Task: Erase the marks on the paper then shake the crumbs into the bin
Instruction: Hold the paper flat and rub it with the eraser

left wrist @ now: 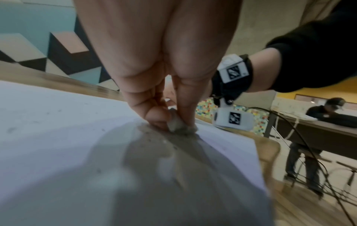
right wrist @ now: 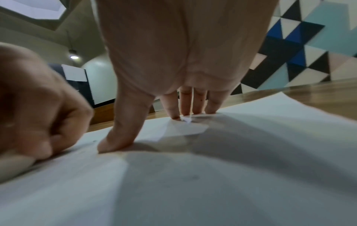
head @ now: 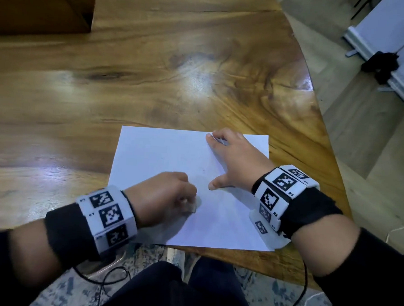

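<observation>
A white sheet of paper (head: 163,155) lies on the wooden table (head: 130,79) near its front edge. My left hand (head: 170,198) pinches a small grey-white eraser (head: 194,205) and presses it onto the sheet's lower middle; in the left wrist view the eraser (left wrist: 178,123) sits between thumb and fingers, with dark crumbs (left wrist: 154,136) scattered around it. My right hand (head: 228,159) lies flat on the paper's right part, fingers straight and thumb spread; its fingers (right wrist: 185,104) press the paper (right wrist: 173,183) down. Faint marks show mid-sheet.
A brown cardboard box (head: 40,11) stands at the table's far left. The table edge curves away on the right, with floor and a white stand (head: 388,57) beyond. Cables hang below the front edge. A seated person (left wrist: 326,116) is at another desk.
</observation>
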A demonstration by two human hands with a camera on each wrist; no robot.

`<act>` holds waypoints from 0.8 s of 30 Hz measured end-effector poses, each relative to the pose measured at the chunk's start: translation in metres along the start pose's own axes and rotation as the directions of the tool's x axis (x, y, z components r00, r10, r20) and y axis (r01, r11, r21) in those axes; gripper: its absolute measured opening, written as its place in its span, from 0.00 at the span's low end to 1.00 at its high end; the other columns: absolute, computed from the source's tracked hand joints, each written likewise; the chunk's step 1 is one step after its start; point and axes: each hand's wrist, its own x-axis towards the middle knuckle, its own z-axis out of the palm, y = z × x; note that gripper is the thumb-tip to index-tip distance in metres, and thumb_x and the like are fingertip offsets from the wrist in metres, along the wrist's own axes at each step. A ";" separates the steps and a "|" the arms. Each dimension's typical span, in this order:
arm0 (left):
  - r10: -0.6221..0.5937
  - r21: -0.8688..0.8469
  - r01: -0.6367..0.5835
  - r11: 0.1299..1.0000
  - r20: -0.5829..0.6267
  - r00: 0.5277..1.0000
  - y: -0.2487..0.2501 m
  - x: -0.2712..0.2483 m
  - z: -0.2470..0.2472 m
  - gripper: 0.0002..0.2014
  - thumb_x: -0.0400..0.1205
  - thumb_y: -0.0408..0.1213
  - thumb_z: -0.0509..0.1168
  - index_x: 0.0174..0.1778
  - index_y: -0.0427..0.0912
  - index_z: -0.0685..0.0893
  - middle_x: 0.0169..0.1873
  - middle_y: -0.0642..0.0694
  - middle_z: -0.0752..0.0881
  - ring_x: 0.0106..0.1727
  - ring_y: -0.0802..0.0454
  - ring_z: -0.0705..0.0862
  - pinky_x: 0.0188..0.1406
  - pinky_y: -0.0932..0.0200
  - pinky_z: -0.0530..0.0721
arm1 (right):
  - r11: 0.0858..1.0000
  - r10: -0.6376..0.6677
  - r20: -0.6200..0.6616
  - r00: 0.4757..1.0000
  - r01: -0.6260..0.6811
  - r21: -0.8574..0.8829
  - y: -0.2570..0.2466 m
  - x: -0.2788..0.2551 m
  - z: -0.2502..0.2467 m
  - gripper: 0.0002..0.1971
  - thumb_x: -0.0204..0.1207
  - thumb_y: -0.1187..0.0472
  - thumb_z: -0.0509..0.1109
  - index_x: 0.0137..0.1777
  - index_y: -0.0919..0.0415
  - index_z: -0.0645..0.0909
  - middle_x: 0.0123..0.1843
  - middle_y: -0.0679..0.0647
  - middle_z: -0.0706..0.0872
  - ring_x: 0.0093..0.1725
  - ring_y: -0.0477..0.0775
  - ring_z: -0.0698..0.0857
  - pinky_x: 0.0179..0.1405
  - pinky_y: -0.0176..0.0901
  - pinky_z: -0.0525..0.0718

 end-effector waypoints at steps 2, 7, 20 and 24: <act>-0.061 -0.005 0.061 0.998 -0.052 0.997 -0.002 0.007 -0.011 0.07 0.74 0.47 0.67 0.42 0.49 0.85 0.36 0.47 0.81 0.38 0.49 0.80 0.37 0.65 0.74 | 0.999 -0.012 0.037 0.999 0.013 -0.034 0.001 -0.004 0.002 0.59 0.64 0.43 0.79 0.84 0.57 0.43 0.85 0.50 0.45 0.83 0.50 0.46 0.78 0.39 0.55; -0.170 0.076 0.188 0.979 -0.190 0.967 0.000 0.027 -0.017 0.10 0.74 0.42 0.69 0.49 0.44 0.84 0.41 0.45 0.82 0.44 0.46 0.81 0.44 0.57 0.76 | 0.987 -0.019 0.133 0.991 0.041 -0.158 -0.003 -0.012 0.007 0.70 0.57 0.37 0.80 0.82 0.62 0.31 0.83 0.55 0.28 0.82 0.54 0.31 0.81 0.46 0.38; -0.046 0.067 0.054 0.996 -0.112 0.993 0.004 0.009 0.001 0.07 0.72 0.39 0.65 0.31 0.40 0.82 0.35 0.39 0.82 0.37 0.40 0.82 0.37 0.60 0.74 | 0.980 0.008 0.163 0.987 0.025 -0.199 -0.006 -0.012 0.008 0.72 0.57 0.35 0.80 0.81 0.63 0.28 0.82 0.58 0.25 0.82 0.56 0.29 0.82 0.51 0.36; -0.007 0.016 0.009 1.000 -0.147 0.989 0.002 0.007 0.007 0.13 0.74 0.45 0.61 0.31 0.40 0.82 0.36 0.40 0.81 0.38 0.40 0.82 0.37 0.58 0.73 | 0.980 0.007 0.164 0.986 0.026 -0.196 -0.006 -0.012 0.007 0.72 0.57 0.35 0.79 0.81 0.63 0.28 0.82 0.59 0.26 0.82 0.57 0.30 0.82 0.50 0.36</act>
